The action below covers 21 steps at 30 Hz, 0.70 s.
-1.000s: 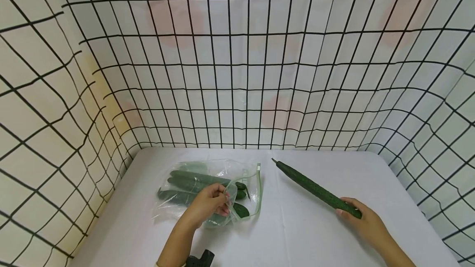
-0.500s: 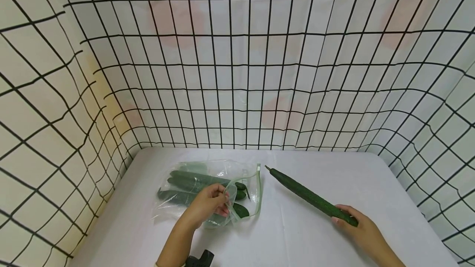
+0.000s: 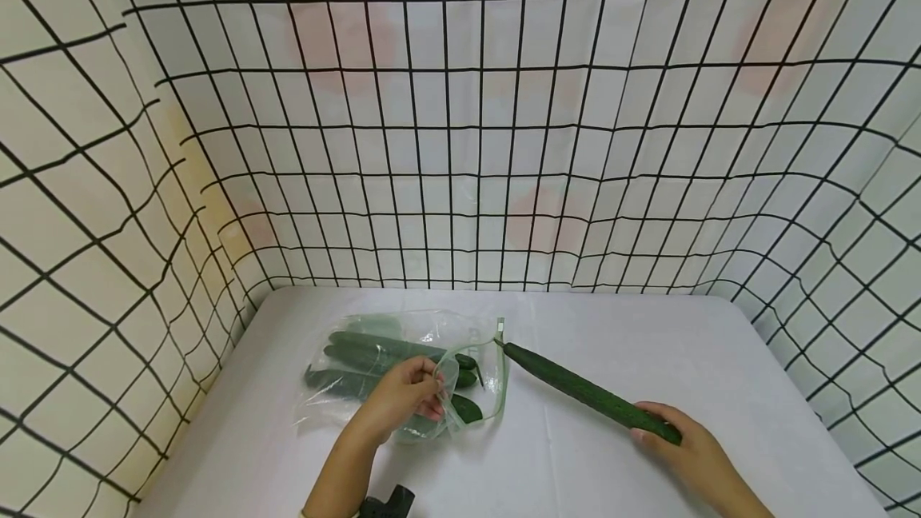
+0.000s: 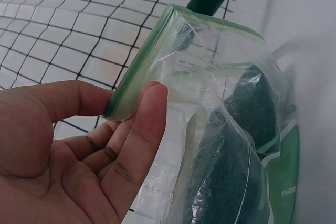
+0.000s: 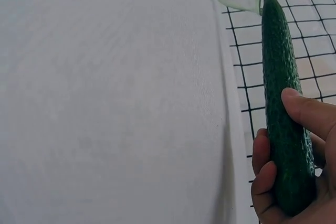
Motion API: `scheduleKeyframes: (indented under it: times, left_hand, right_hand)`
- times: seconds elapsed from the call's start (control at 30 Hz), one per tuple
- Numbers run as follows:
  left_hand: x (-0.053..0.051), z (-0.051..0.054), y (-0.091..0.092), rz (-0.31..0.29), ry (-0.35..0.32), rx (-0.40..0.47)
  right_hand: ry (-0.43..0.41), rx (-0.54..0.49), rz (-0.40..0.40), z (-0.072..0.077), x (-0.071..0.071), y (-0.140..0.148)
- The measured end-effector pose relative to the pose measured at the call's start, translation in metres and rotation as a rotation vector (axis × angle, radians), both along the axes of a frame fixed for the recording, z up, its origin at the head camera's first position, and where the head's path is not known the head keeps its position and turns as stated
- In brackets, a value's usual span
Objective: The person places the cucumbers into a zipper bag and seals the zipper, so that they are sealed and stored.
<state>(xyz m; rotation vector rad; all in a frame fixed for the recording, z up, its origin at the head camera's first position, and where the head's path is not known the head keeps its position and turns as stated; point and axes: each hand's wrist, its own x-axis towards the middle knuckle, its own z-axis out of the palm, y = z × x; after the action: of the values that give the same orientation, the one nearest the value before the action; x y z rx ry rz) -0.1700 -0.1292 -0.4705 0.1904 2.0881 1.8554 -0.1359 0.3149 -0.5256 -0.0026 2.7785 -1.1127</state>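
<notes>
A clear zip bag (image 3: 432, 328) with a green rim lies at the left of the table, its mouth held apart and facing right. Several cucumbers (image 3: 388, 346) lie inside it. My left hand (image 3: 406, 394) pinches the near edge of the mouth; the left wrist view shows the green zip strip (image 4: 142, 61) between thumb and fingers. My right hand (image 3: 679, 442) grips a long dark green cucumber (image 3: 576, 386) by its thick end. Its thin stem end points left and overlaps the bag's rim in the head view; whether they touch I cannot tell.
A white cloth covers the table (image 3: 576, 470). Behind it and along both sides stands a white backdrop with a black grid (image 3: 460, 150). A small black device (image 3: 388, 502) sits at the left wrist, by the near edge.
My right hand has moved left and slightly nearer with the cucumber, bringing the stem end from right of the bag to its rim. My left hand and the bag have stayed put.
</notes>
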Motion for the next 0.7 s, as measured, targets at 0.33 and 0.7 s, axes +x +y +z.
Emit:
scheduleKeyframes:
  times: [0.33, 0.7]
  left_hand:
    - [0.0, 0.001, 0.0, 0.009, -0.007, -0.002]
    - [0.0, 0.001, 0.0, 0.009, -0.007, -0.003]
  right_hand:
    - [0.047, 0.014, 0.047, -0.002, -0.005, -0.009]
    - [0.015, 0.009, 0.067, 0.0, -0.007, -0.016]
